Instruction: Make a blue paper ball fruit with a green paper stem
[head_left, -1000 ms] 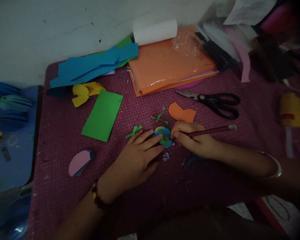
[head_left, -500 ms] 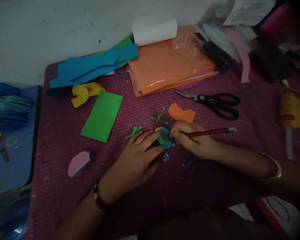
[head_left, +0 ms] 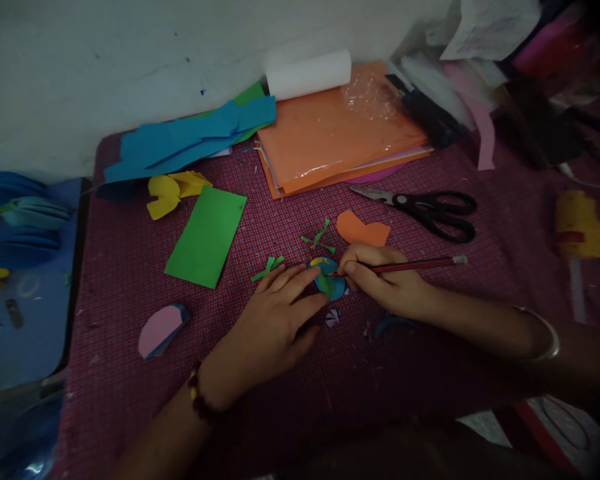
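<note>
A small round blue paper cutout with green and yellow pieces on it lies on the checked cloth. My left hand lies flat, fingers stretched apart, with its fingertips at the left edge of the cutout. A red and black pencil is pinched in my right hand, its point down at the green piece. Narrow green paper scraps and an orange paper cutout sit just beyond my hands. Tiny pale scraps lie below the blue cutout.
Black-handled scissors lie behind my right hand. A green paper sheet, folded pink and blue circles and yellow paper are left. Orange sheets and blue strips line the back. A yellow glue gun is far right.
The whole view has shifted slightly. Both hands stay almost in place, with the pencil still held at the blue cutout.
</note>
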Demonstrator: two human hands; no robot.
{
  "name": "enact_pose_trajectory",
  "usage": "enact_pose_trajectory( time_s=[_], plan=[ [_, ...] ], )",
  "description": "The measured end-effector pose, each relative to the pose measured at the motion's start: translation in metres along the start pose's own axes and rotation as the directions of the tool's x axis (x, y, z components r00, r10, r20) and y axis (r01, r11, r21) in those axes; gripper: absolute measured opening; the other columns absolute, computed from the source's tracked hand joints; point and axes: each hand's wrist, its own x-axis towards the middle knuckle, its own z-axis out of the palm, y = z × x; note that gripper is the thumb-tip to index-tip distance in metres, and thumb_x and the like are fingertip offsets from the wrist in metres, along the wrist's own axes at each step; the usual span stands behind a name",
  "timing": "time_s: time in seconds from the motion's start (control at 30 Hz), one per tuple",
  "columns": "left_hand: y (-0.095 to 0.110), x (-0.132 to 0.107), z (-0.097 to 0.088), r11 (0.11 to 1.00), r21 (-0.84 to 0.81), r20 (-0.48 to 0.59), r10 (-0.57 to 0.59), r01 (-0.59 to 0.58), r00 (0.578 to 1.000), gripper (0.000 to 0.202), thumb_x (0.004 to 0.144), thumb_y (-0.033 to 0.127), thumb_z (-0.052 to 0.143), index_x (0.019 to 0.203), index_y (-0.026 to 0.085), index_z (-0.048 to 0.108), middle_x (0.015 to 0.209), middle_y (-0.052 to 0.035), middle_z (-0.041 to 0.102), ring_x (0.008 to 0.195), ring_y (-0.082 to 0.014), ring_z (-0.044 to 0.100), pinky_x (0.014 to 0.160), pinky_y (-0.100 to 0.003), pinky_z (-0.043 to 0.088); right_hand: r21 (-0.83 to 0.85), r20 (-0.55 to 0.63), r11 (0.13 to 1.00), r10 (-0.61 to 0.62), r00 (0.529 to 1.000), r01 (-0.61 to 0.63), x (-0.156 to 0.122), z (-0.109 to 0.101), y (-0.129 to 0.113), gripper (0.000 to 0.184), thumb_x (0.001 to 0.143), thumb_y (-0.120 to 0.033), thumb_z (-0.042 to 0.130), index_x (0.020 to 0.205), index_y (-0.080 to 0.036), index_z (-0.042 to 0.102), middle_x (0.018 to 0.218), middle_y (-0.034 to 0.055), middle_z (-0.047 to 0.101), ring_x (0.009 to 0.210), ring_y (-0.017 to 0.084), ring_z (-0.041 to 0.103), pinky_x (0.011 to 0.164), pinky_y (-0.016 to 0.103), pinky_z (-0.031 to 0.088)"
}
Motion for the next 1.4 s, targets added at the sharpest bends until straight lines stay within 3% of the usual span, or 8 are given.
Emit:
enact_pose_trajectory(
  time_s=[0.2, 0.33, 0.43, 0.5, 0.63, 1.03, 1.27, 1.4],
  plan=[
    [-0.0012, -0.0003, 0.0009, 1.0, 0.008, -0.007, 0.001, -0.001, 1.0, 0.034, 0.083, 0.021, 0.056, 0.117, 0.025, 0.058, 0.145, -0.0068, 0.043, 0.136, -0.026, 0.036, 0.115, -0.052, 0.025, -0.095, -0.011, 0.995, 0.013, 1.0, -0.014, 0.001, 0.0011, 0.0012, 0.021, 0.093, -0.022, 0.041, 0.074, -0.018, 0.051, 0.067, -0.0009, 0.052, 0.061, 0.01, 0.049, 0.058, 0.025, 0.036],
    [-0.0001, 0.0, 0.0, 1.0, 0.0, -0.008, 0.005, -0.005, 1.0, 0.036, 0.082, 0.02, 0.056, 0.118, 0.024, 0.058, 0.144, -0.0077, 0.044, 0.134, -0.0272, 0.038, 0.113, -0.054, 0.026, -0.006, -0.035, 0.999, 0.049, 0.998, -0.049, -0.0019, 0.0005, 0.0031, 0.021, 0.093, -0.024, 0.041, 0.075, -0.018, 0.051, 0.064, -0.0017, 0.052, 0.058, 0.01, 0.048, 0.054, 0.024, 0.036],
    [0.0015, -0.0001, -0.0008, 1.0, -0.012, -0.008, -0.004, 0.004, 1.0, 0.038, 0.081, 0.019, 0.057, 0.119, 0.024, 0.058, 0.145, -0.0082, 0.043, 0.133, -0.0277, 0.039, 0.113, -0.055, 0.027, 0.085, -0.079, 0.995, 0.051, 0.996, -0.044, -0.0036, 0.0002, 0.0016, 0.012, 0.09, -0.024, 0.047, 0.081, -0.018, 0.053, 0.064, -0.0028, 0.052, 0.056, 0.009, 0.048, 0.052, 0.023, 0.037],
    [0.0021, -0.0003, -0.0009, 1.0, -0.017, -0.014, -0.012, 0.011, 1.0, 0.038, 0.081, 0.018, 0.057, 0.119, 0.025, 0.058, 0.147, -0.0083, 0.041, 0.135, -0.0283, 0.037, 0.113, -0.056, 0.027, 0.06, -0.082, 0.997, 0.053, 0.995, -0.048, -0.0035, 0.0005, -0.0005, 0.005, 0.083, -0.019, 0.052, 0.079, -0.019, 0.054, 0.063, -0.0035, 0.052, 0.055, 0.009, 0.048, 0.051, 0.022, 0.037],
    [0.0014, -0.0005, -0.0005, 1.0, -0.024, -0.023, -0.014, 0.013, 1.0, 0.039, 0.081, 0.019, 0.058, 0.119, 0.025, 0.058, 0.146, -0.0081, 0.042, 0.135, -0.0284, 0.037, 0.112, -0.056, 0.027, -0.039, -0.058, 0.998, 0.056, 0.997, -0.058, -0.0014, 0.002, -0.0021, 0.011, 0.075, -0.01, 0.051, 0.068, -0.019, 0.053, 0.059, -0.0043, 0.051, 0.053, 0.008, 0.045, 0.051, 0.022, 0.035],
    [0.0008, -0.0008, 0.0003, 1.0, -0.015, -0.015, -0.007, 0.007, 1.0, 0.038, 0.082, 0.02, 0.056, 0.12, 0.025, 0.058, 0.145, -0.0087, 0.042, 0.135, -0.0274, 0.037, 0.113, -0.054, 0.026, -0.097, -0.036, 0.994, 0.055, 0.998, -0.058, -0.0012, 0.0043, 0.0002, 0.011, 0.075, -0.011, 0.049, 0.069, -0.018, 0.053, 0.063, -0.0027, 0.056, 0.057, 0.009, 0.05, 0.054, 0.022, 0.035],
    [-0.0002, -0.0003, 0.0006, 1.0, -0.011, -0.009, -0.009, 0.009, 1.0, 0.037, 0.082, 0.019, 0.056, 0.119, 0.025, 0.059, 0.143, -0.0084, 0.044, 0.134, -0.0287, 0.038, 0.112, -0.055, 0.027, -0.095, -0.037, 0.993, 0.073, 0.997, -0.077, -0.0005, 0.003, 0.001, 0.01, 0.071, -0.011, 0.048, 0.065, -0.019, 0.052, 0.061, -0.0024, 0.055, 0.056, 0.01, 0.05, 0.053, 0.022, 0.034],
    [-0.0006, -0.0004, 0.0006, 1.0, -0.018, -0.019, -0.002, 0.002, 1.0, 0.039, 0.082, 0.019, 0.057, 0.12, 0.026, 0.058, 0.144, -0.0083, 0.043, 0.134, -0.0287, 0.038, 0.112, -0.056, 0.027, -0.015, -0.035, 0.997, 0.078, 0.996, -0.078, -0.0001, 0.0016, -0.0002, 0.011, 0.075, -0.012, 0.049, 0.067, -0.019, 0.053, 0.061, -0.0028, 0.054, 0.055, 0.009, 0.048, 0.051, 0.021, 0.035]
  ],
)
